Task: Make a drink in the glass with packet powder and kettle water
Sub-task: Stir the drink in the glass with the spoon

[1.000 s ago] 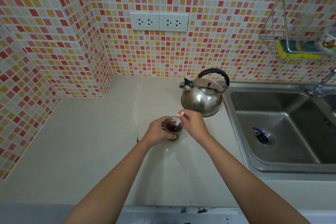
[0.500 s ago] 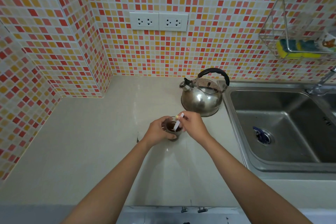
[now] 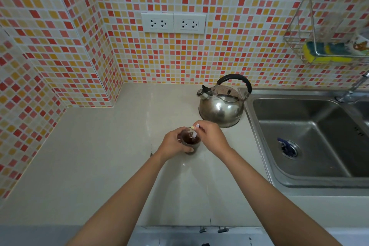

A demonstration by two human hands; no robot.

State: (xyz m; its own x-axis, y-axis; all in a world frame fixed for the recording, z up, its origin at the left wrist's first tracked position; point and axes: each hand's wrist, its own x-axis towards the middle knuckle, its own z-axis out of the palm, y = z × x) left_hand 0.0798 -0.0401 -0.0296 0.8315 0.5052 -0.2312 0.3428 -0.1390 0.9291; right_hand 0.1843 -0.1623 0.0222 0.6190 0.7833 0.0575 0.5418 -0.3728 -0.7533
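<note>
A small clear glass with dark brown liquid stands on the pale counter. My left hand wraps around its left side. My right hand pinches a thin white stick-like packet whose lower end dips into the drink. The steel kettle with a black handle stands just behind the glass, at the sink's left edge, touched by neither hand.
A steel sink lies to the right, its tap at the far right. A wire rack with a yellow-green sponge hangs on the tiled wall. Two sockets sit above the counter. The tiled wall juts out at the left.
The white packet in my right hand has shifted slightly inside the glass, as in stirring. My left hand and the glass have stayed in place.
</note>
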